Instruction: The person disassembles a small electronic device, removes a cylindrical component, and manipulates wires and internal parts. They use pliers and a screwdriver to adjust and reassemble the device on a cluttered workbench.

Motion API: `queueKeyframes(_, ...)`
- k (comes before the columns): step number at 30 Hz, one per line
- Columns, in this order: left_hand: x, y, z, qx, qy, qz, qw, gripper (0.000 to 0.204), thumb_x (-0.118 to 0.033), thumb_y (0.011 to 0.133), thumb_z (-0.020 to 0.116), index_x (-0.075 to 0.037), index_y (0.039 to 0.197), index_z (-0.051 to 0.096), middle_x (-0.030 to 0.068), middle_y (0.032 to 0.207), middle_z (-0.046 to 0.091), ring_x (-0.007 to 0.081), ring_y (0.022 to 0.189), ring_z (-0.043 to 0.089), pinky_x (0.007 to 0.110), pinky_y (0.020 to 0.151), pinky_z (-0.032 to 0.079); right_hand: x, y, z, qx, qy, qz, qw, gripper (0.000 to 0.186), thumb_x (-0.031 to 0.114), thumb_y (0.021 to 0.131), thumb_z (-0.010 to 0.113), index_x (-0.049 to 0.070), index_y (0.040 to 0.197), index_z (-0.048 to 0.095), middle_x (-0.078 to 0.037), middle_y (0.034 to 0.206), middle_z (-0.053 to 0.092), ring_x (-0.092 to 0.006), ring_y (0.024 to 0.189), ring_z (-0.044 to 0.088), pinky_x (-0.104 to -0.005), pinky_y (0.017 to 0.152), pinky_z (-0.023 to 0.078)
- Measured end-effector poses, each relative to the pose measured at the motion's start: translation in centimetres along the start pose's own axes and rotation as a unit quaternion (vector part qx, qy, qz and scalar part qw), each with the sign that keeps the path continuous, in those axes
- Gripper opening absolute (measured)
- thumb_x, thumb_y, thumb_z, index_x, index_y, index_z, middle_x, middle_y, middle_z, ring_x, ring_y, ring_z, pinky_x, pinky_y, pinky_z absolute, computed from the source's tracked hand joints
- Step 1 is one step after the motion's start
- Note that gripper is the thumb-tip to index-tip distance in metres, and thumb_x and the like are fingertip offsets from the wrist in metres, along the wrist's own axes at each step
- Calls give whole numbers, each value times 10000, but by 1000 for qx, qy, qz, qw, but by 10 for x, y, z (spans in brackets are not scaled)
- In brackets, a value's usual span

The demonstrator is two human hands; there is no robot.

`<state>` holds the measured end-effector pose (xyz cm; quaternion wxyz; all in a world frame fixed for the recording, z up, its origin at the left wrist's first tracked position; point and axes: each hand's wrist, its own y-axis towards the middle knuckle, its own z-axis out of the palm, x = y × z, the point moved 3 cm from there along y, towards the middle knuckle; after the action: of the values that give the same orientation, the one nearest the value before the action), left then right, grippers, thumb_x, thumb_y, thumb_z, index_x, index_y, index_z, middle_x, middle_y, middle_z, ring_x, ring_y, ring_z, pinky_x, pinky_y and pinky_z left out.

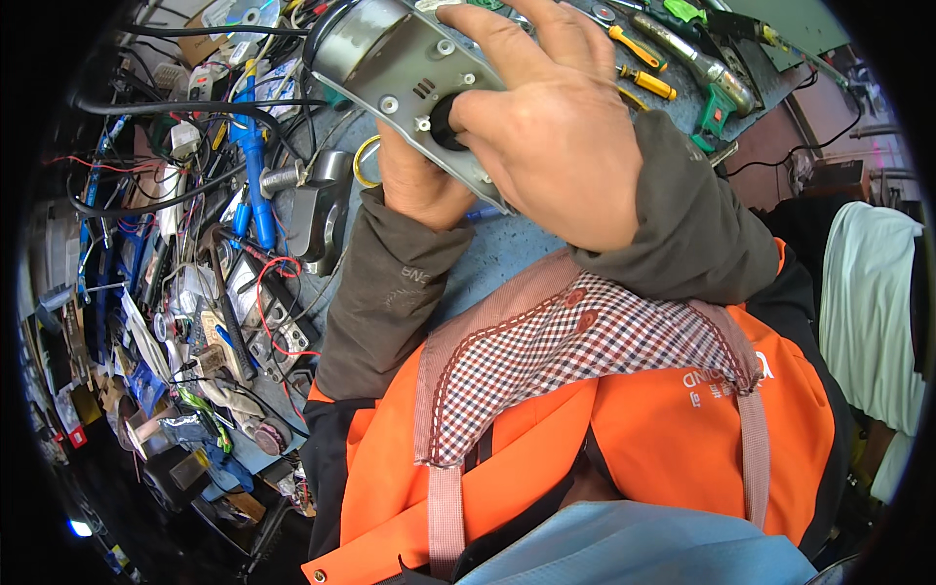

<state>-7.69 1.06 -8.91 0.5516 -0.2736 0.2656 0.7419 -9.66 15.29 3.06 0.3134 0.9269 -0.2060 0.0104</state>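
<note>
Clearly held object: a grey metal motor housing (405, 68) was raised above the blue workbench (507, 239), close to the chest, presumably for a closer look.
Right hand (551, 127): wrapped over the housing's flat plate from above, thumb by the black centre hub (447, 122), fingers clamped on the plate to steady it.
Left hand (414, 180): underneath, propping the lower edge; its fingers were mostly hidden, so it probably gripped rather than merely supported.
Bench left: tangled wires (195, 127) and a blue tool (249, 146) lay pushed aside.
Bench top right: yellow-handled screwdrivers (648, 83) within reach.
</note>
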Motion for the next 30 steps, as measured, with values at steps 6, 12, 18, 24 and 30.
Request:
queueKeyframes(6, -1, 2, 2, -5, -22, -9, 1000, 745, -47, 822, 869, -37, 1414, 418, 142, 1271, 669, 240, 1113, 693, 366, 930, 560, -7, -1, 12, 5, -14, -6, 1000, 178, 163, 828, 645, 38, 913, 738, -293, 1439, 559, -532, 1373, 455, -690, 1129, 304)
queueKeyframes(12, -1, 2, -1, -23, -40, -19, 999, 722, -44, 815, 870, -32, 1411, 461, 144, 1278, 666, 236, 1119, 687, 363, 930, 561, -3, 1, 11, 21, -40, 4, 999, 190, 172, 827, 651, 34, 911, 751, -282, 1426, 571, -511, 1368, 467, -674, 1131, 315)
queueKeyframes(18, -5, -1, 8, 10, 66, 27, 997, 596, -62, 838, 856, -28, 1345, 545, 134, 1273, 672, 228, 1138, 679, 365, 931, 564, -7, 2, 11, 28, -20, -1, 999, 193, 167, 838, 665, 33, 929, 769, -280, 1411, 579, -487, 1359, 477, -631, 1134, 331)
queueKeyframes(24, 1, 4, -7, 111, -211, -92, 967, 393, -374, 1045, 622, -76, 1301, 604, 81, 1238, 681, 224, 1155, 653, 408, 976, 568, -37, -1, -33, -68, 236, -25, 969, 144, 5, 873, 683, -27, 1002, 739, -212, 1256, 644, -295, 1057, 619, -401, 915, 489)
queueKeyframes(30, 4, 5, -18, 126, -207, -70, 968, 370, -301, 1056, 618, -83, 1351, 565, 79, 1284, 656, 216, 1167, 650, 412, 1013, 560, -106, -32, -46, 31, 272, 283, 919, 246, -42, 934, 626, -39, 1170, 694, -54, 912, 706, -106, 771, 633, -247, 691, 507)
